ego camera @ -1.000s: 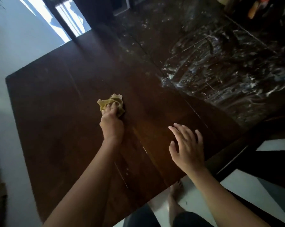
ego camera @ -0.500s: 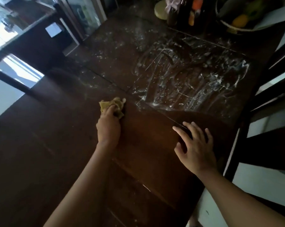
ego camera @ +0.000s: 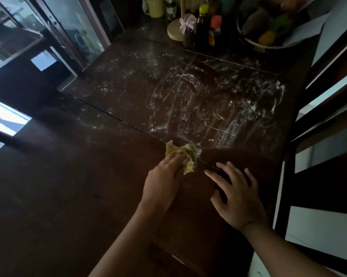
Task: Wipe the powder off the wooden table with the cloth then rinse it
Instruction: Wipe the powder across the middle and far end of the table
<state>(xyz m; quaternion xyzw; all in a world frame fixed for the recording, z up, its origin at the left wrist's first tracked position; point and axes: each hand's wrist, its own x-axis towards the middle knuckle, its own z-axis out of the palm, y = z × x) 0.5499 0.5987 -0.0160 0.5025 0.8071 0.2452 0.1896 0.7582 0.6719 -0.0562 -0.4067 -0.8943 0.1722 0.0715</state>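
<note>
My left hand [ego camera: 164, 176] presses a crumpled yellow cloth [ego camera: 183, 154] onto the dark wooden table [ego camera: 59, 186], right at the near edge of the white powder. The powder [ego camera: 218, 108] lies in smeared swirls and specks over the far half of the table. My right hand [ego camera: 236, 194] rests flat on the wood just right of the cloth, fingers spread, holding nothing. The near half of the table shows bare dark wood.
At the table's far end stand several bottles [ego camera: 206, 27], a yellow mug [ego camera: 155, 7], a round wooden stand [ego camera: 176, 31] and a fruit bowl [ego camera: 268, 27]. A dark chair back [ego camera: 318, 126] lines the right side. Glass cabinet doors [ego camera: 72, 33] stand far left.
My left hand has slid the cloth to the right and forward, up to the powder's edge. My view has swung toward the powdered end. My right hand stayed flat on the table.
</note>
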